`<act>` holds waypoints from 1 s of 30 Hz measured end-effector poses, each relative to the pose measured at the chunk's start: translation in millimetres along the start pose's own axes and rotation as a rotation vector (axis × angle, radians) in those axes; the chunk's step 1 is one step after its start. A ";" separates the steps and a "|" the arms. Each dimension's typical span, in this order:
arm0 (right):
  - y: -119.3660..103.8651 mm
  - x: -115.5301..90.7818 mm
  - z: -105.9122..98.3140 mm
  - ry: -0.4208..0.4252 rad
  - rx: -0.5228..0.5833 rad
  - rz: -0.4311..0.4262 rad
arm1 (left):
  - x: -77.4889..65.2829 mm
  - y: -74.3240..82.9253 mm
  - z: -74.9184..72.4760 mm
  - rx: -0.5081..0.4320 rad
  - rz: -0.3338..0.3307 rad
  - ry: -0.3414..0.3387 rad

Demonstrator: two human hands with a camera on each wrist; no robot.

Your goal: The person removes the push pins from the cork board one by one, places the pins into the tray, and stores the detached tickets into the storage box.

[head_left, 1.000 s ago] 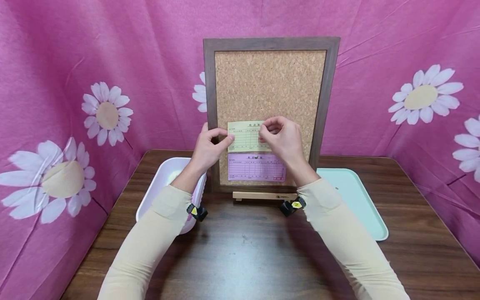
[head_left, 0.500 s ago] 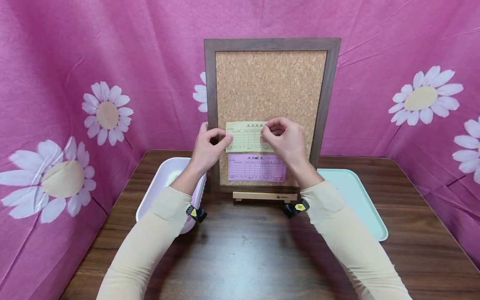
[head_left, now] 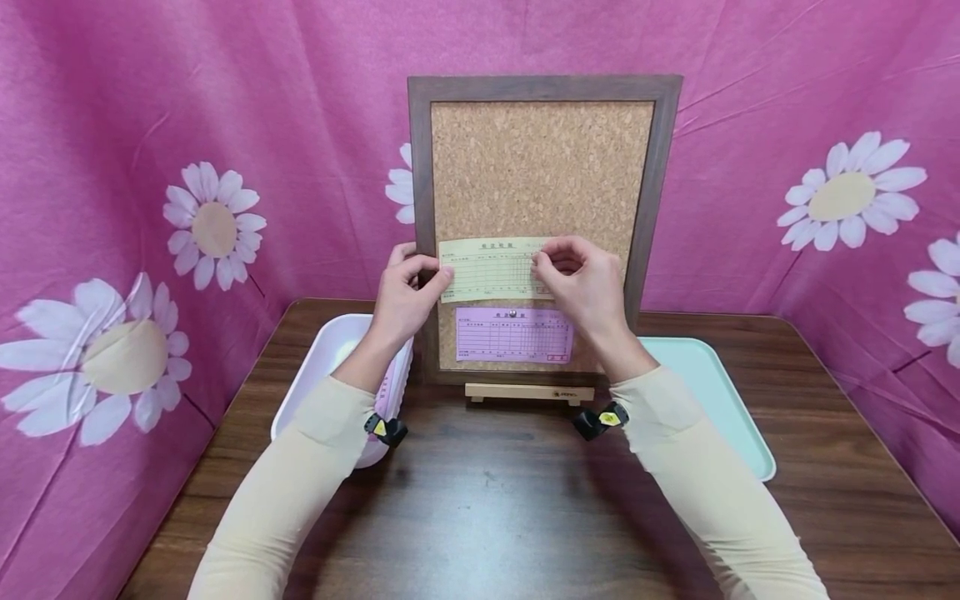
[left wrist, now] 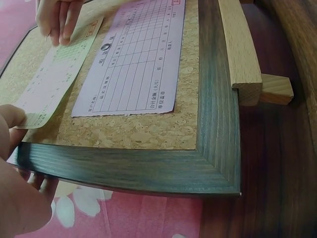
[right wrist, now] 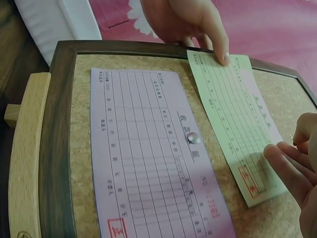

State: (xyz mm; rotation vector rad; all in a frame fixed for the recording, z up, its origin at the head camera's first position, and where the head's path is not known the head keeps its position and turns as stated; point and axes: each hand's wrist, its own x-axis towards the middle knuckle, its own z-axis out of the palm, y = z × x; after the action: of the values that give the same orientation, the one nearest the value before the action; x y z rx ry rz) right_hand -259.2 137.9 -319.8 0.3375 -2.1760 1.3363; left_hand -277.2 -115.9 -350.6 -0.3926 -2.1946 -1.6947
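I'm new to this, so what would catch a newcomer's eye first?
Probably the bright pink cloth printed with white daisies, filling the background. Before it stands a cork board in a dark wooden frame, bearing a purple paper form with a round silver pin near its top. Above that, the left hand holds a pale yellow-green paper slip by its left end while the right hand touches its right part.

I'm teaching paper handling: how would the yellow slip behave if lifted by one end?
The yellow slip looks paper-thin, so it would probably sag and weigh little. If released, it might drop: the only visible pin is in the purple slip.
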 end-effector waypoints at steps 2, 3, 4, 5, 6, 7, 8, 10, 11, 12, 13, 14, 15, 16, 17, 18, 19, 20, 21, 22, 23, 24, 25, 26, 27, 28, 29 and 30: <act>1.7 -1.0 -2.5 0.015 -0.003 -0.007 | -0.6 -0.2 -1.0 -0.006 0.004 0.005; 2.8 -1.3 -3.7 0.021 -0.002 -0.010 | -0.7 -0.7 -1.6 -0.010 0.005 0.009; 3.8 -1.7 -5.0 0.027 -0.006 -0.013 | -1.0 -1.1 -2.2 -0.015 0.005 0.013; 4.5 -2.1 -6.3 0.031 -0.010 -0.015 | -1.2 -1.5 -2.9 -0.022 0.005 0.017; 5.2 -2.6 -7.6 0.034 -0.011 -0.017 | -1.4 -2.1 -3.6 -0.027 0.005 0.024; 5.7 -2.9 -9.0 0.036 -0.010 -0.018 | -1.5 -2.8 -4.4 -0.034 0.004 0.031; 6.5 -3.3 -10.2 0.037 -0.008 -0.019 | -1.7 -3.3 -5.3 -0.045 0.004 0.038; 8.1 -4.0 -12.3 0.039 0.001 -0.019 | -1.7 -4.2 -7.3 -0.068 0.003 0.052; 8.8 -4.4 -13.3 0.041 0.006 -0.018 | -1.7 -4.7 -8.4 -0.080 0.002 0.061; 9.6 -4.9 -14.2 0.042 0.017 -0.016 | -1.8 -5.0 -9.6 -0.092 0.002 0.069; 10.3 -5.4 -15.1 0.045 0.027 -0.014 | -1.8 -5.2 -10.9 -0.105 0.001 0.077; 11.4 -5.9 -15.9 0.047 0.040 -0.013 | -1.9 -5.1 -12.2 -0.120 0.000 0.084; 12.0 -6.3 -16.6 0.048 0.051 -0.012 | -1.9 -5.2 -13.5 -0.135 0.001 0.092; 12.7 -6.7 -17.4 0.049 0.059 -0.011 | -2.0 -5.3 -14.9 -0.147 0.003 0.099; 13.2 -7.1 -18.1 0.049 0.068 -0.011 | -2.2 -5.0 -16.2 -0.159 0.007 0.106; 13.8 -7.5 -18.8 0.048 0.074 -0.011 | -2.3 -4.9 -17.4 -0.170 0.012 0.111; 14.4 -7.7 -19.5 0.048 0.075 -0.012 | -2.3 -5.0 -18.6 -0.177 0.015 0.115; 14.9 -8.0 -20.2 0.048 0.076 -0.012 | -2.4 -5.2 -19.9 -0.181 0.016 0.118; 15.4 -8.1 -20.9 0.047 0.074 -0.013 | -2.5 -5.7 -20.9 -0.184 0.018 0.120; 15.9 -8.3 -21.6 0.046 0.074 -0.014 | -2.5 -6.0 -22.0 -0.183 0.018 0.121; 16.3 -8.5 -22.4 0.046 0.073 -0.016 | -2.6 -6.6 -22.9 -0.184 0.016 0.121; 16.9 -8.6 -23.1 0.047 0.071 -0.017 | -2.7 -7.3 -23.7 -0.184 0.013 0.120; 17.4 -8.8 -23.8 0.046 0.074 -0.019 | -2.9 -7.6 -24.5 -0.182 0.011 0.120; 17.7 -9.0 -24.6 0.047 0.074 -0.021 | -3.2 -7.8 -25.1 -0.181 0.009 0.122; 18.2 -9.2 -25.3 0.047 0.074 -0.024 | -3.3 -7.7 -25.7 -0.182 0.009 0.124; 18.5 -9.4 -26.2 0.046 0.075 -0.026 | -3.6 -7.5 -26.3 -0.184 0.011 0.127; 18.9 -9.7 -27.1 0.046 0.076 -0.028 | -3.9 -7.2 -26.9 -0.186 0.013 0.131; 19.3 -10.0 -27.9 0.046 0.078 -0.029 | -4.1 -6.7 -27.5 -0.187 0.015 0.134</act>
State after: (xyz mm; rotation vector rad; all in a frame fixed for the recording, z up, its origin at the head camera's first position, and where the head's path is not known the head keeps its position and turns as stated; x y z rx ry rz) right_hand -251.3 170.8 -330.2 0.3636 -2.0772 1.4022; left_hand -273.6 -144.1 -351.8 -0.3303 -1.9422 -1.8676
